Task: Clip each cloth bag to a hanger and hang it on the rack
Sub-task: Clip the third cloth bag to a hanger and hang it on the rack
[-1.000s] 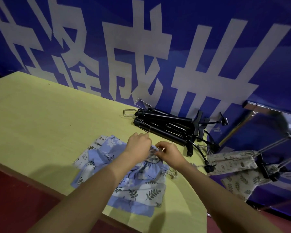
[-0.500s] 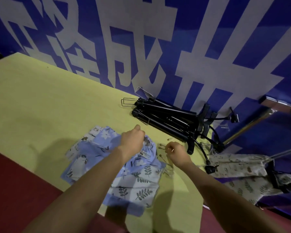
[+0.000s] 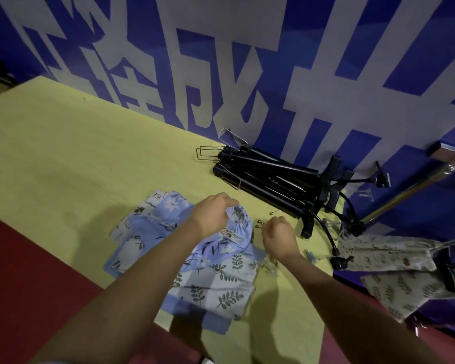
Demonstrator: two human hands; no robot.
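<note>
on the yellow table (image 3: 63, 158) lies a pile of cloth bags (image 3: 195, 258), blue and grey with flower and leaf prints; the layers overlap, so the exact count cannot be told, though at least four patterns show. the left hand (image 3: 212, 214) has its fingers curled, pinching the gathered drawstring mouth of the top bag (image 3: 237, 224) at the far end of the pile. the right hand (image 3: 279, 236) is just beside it, to the right of the bag's mouth, fingers curled into a loose fist; whether it holds a cord or anything else cannot be told. a few small metal-tipped cord ends (image 3: 259, 223) lie on the table between the two hands.

behind the hands a bundle of black clip hangers (image 3: 273, 177) lies stacked against the blue wall banner (image 3: 247, 61); their number is unclear, several at least, with wire hooks poking out on the left. at the right, beyond the table's edge, two beige leaf-print bags (image 3: 389, 252) hang clipped near a chrome rack bar (image 3: 405, 193).
</note>
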